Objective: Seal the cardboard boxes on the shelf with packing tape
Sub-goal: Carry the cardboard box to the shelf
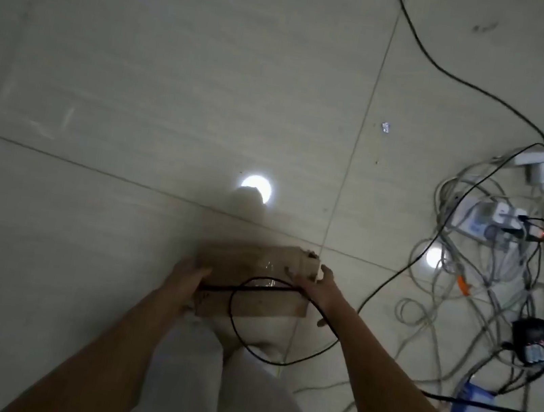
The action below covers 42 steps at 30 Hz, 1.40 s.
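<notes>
Item: cardboard box (243,262), brown, oblong, being held low in front of the person above a pale tiled floor (141,78).

- Left hand (189,276): gripping the box's left end, thumb lying on the top face, fingers close together and wrapping the end (their tips are hidden).
- Right hand (312,285): gripping the box's right end, thumb pressing on the top face, fingers curling round the far corner, slightly spread.
- Glossy patch (269,265): glinting on the box's top face towards the right end (it looks like clear tape, but the picture is too dim to be sure).
- Black cable (231,302): lying across the box's top face from the left hand towards the right wrist, then looping down below the box.
- Light trousers (196,379): showing directly beneath the box.
- White power strip (488,224): lying on the floor well to the right of the box, in a tangle of grey and white leads.
- Black charger (530,334): sitting to the right of the box, beyond the strip's leads.
- Blue carton (470,410): lying lower right of the box.
- Round light reflection (256,186): shining on the floor just beyond the box.
</notes>
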Tool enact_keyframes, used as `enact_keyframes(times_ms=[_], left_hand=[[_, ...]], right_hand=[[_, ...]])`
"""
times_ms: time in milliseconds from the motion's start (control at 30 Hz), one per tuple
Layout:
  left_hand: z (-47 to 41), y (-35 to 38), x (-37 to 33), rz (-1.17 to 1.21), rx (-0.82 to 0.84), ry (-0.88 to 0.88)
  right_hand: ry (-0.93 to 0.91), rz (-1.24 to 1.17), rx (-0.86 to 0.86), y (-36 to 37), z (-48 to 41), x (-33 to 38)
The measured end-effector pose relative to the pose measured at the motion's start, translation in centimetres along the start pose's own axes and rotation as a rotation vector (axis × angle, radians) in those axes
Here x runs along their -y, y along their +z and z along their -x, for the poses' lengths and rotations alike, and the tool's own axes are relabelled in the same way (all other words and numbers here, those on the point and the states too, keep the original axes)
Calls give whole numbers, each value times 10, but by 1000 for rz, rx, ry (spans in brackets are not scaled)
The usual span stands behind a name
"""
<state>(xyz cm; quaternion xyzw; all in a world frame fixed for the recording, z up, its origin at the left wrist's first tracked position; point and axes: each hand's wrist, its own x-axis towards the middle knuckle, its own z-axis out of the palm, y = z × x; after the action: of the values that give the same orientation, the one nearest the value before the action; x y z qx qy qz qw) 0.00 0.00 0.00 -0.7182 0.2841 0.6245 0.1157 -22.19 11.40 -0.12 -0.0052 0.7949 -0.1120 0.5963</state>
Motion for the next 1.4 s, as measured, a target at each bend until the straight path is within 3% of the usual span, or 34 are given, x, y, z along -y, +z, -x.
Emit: enact_keyframes(times_ms=[133, 267, 367, 567, 767, 1100, 1400], left_hand=[[-41, 13, 21, 125, 78, -55], [-109, 21, 67, 152, 100, 21], [-90, 17, 39, 214, 82, 63], [46, -15, -92, 70, 32, 264], [180, -61, -180, -48, -80, 393], [513, -123, -319, -117, -147, 732], [778, -163, -415, -86, -240, 1048]], right_hand=[[11, -90, 25, 22, -32, 1], [-28, 22, -70, 26, -42, 3], [-79, 17, -163, 21, -28, 24], [-191, -89, -273, -17, 43, 112], [-289, -121, -354, -71, 175, 189], [-384, -145, -473, -196, 494, 314], [-677, -147, -608, -300, 768, 404]])
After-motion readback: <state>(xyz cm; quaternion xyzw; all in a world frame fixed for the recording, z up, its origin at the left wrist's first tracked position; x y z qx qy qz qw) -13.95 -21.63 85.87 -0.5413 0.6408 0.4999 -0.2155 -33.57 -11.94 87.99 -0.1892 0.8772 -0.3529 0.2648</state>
